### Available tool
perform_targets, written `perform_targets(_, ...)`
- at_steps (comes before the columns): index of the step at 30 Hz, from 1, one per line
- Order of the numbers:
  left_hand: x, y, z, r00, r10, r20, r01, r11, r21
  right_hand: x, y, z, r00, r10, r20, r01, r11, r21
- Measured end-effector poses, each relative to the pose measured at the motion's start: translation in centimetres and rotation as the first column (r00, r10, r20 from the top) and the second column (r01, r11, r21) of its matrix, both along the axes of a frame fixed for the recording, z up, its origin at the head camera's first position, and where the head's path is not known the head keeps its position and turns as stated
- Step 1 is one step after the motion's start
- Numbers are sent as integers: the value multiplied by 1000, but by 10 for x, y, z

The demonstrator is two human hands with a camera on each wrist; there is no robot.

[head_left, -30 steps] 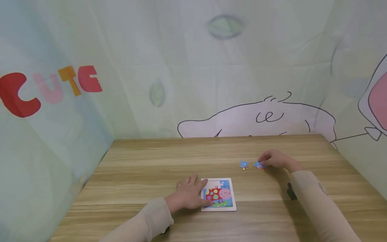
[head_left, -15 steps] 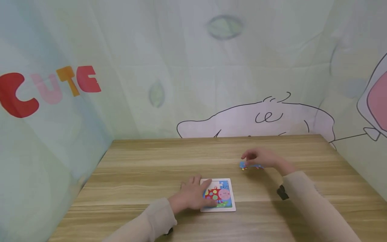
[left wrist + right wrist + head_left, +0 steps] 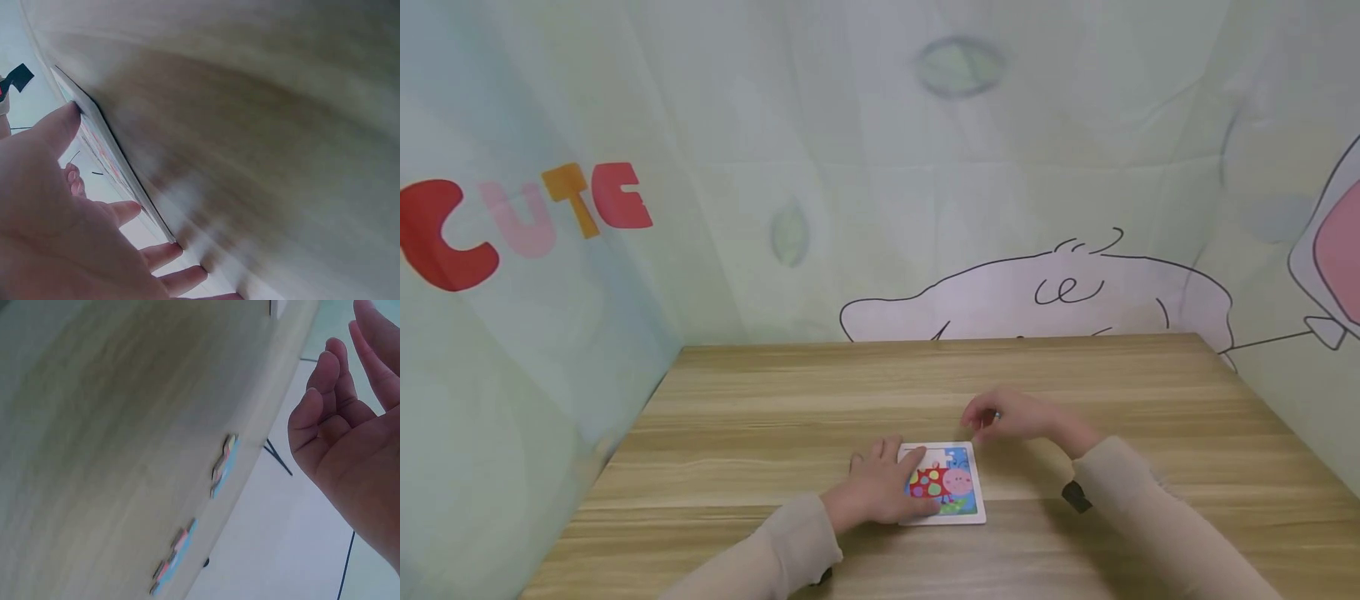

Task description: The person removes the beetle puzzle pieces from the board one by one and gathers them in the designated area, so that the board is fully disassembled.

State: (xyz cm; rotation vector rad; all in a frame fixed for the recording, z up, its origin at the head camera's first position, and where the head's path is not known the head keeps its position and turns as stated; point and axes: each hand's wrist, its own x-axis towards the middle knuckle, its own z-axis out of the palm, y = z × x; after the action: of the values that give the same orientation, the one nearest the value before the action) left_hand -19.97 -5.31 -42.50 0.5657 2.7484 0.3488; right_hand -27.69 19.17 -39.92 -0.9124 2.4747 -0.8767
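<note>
A small square puzzle [image 3: 956, 483] with a white frame and a ladybug picture lies on the table; its upper left part shows bare white. My left hand [image 3: 882, 487] is spread over its left side, thumb and index finger resting on it, other fingers beyond the left edge. Just past the puzzle's upper right corner hovers my right hand [image 3: 1009, 414], fingers loosely bent, with nothing seen held. In the right wrist view, one loose puzzle piece [image 3: 225, 465] and another loose piece [image 3: 174, 557] lie on the table; my right hand mostly hides them from the head view.
The wood-grain table [image 3: 760, 392] extends around the puzzle. Behind it hangs a pale curtain [image 3: 715, 208] printed with a cartoon animal and the letters CUTE. A dark strap [image 3: 1077, 497] shows below the right sleeve [image 3: 1138, 475].
My right hand has left the loose pieces it was touching and moved left and nearer, towards the puzzle's upper right corner. My left hand has shifted slightly right over the puzzle.
</note>
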Motion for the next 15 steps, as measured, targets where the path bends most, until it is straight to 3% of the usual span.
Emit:
perform_targets(4, -1, 0, -1, 1000, -2, 2, 2, 1000, -3, 2, -9, -7, 998, 18, 53, -19, 1000, 3)
perform_targets(9, -2, 1, -2, 1000, 2, -9, -2, 1000, -23, 6, -17, -12, 997, 54, 55, -55, 998, 10)
perform_targets(15, 0, 4, 2, 999, 22, -37, -24, 999, -36, 7, -26, -17, 997, 44, 62, -46, 998, 44)
